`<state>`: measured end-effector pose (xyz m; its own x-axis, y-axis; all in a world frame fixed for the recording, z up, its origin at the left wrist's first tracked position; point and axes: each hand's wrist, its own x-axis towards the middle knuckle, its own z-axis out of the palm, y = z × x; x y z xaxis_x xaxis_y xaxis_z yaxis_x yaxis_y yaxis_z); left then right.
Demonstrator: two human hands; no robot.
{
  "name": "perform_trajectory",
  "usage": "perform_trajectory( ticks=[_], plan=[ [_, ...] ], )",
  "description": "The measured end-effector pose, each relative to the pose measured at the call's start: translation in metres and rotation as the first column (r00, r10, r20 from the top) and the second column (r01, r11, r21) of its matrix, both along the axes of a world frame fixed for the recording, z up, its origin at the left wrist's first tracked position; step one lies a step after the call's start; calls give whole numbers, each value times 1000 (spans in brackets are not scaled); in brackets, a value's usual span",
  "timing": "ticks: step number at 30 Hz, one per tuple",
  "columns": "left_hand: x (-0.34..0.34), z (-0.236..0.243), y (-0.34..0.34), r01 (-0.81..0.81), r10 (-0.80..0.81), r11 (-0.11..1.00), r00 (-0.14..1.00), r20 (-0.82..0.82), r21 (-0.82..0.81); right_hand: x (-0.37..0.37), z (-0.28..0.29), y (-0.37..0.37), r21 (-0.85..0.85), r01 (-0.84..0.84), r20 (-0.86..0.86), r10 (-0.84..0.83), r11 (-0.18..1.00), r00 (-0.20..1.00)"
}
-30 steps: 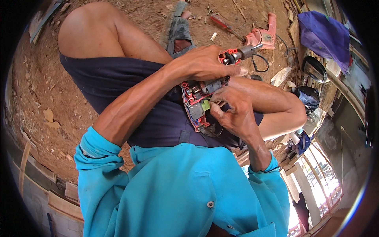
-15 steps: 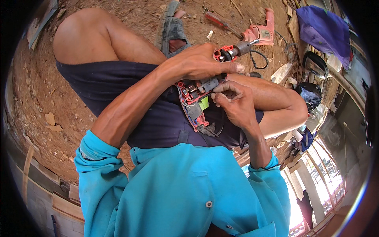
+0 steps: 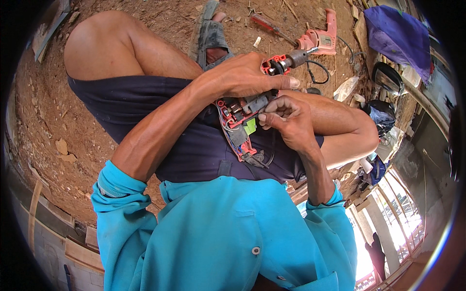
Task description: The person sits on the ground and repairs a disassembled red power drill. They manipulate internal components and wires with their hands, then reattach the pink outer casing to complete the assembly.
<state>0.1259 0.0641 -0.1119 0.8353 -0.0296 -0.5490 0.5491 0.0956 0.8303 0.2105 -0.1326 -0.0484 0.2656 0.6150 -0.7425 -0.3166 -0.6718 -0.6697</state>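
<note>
An opened power drill (image 3: 236, 110) lies slanting across my lap, its red half-shell showing gears, a motor and wires. Its metal chuck (image 3: 297, 58) points up and to the right. My left hand (image 3: 247, 77) wraps over the drill's body behind the chuck, hiding part of the inside. At the housing's right edge, thumb and forefinger of my right hand (image 3: 294, 123) are pinched together beside the motor; what sits between them is too small to see. A bright green piece (image 3: 250, 126) shows in the housing just below those fingertips. A dark cord (image 3: 259, 159) comes off the handle end.
On the dirt ground ahead lie a second red drill (image 3: 319, 40) and a screwdriver (image 3: 266, 23) with a red handle. A purple cloth (image 3: 398, 41), a dark oval mirror-like object (image 3: 387, 79) and black plastic bags (image 3: 381, 116) are to the right. My sandalled foot (image 3: 216, 43) rests ahead.
My right hand's fingers have shifted slightly at the housing's edge, still pinched. My left hand keeps its grip on the drill, which has barely moved.
</note>
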Motion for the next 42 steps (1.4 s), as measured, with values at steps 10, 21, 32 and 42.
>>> perform_trajectory(
  ticks=[10, 21, 32, 42],
  plan=[
    [0, -1, -1, -7, 7, 1000, 1000, 2, 14, -2, -1, -3, -21, -17, 39, 18, 1000, 999],
    [-1, -2, -2, -22, 20, 999, 998, 52, 42, -3, -1, -2, -50, 28, -9, -29, 998, 1000],
    [-1, 2, -1, -13, 13, 1000, 1000, 28, -18, -6, -4, -5, -68, 70, -11, -71, 995, 997],
    [2, 10, -2, -29, 25, 986, 999, -29, -165, -4, -6, -5, -84, 131, -133, -142, 988, 981]
  ],
)
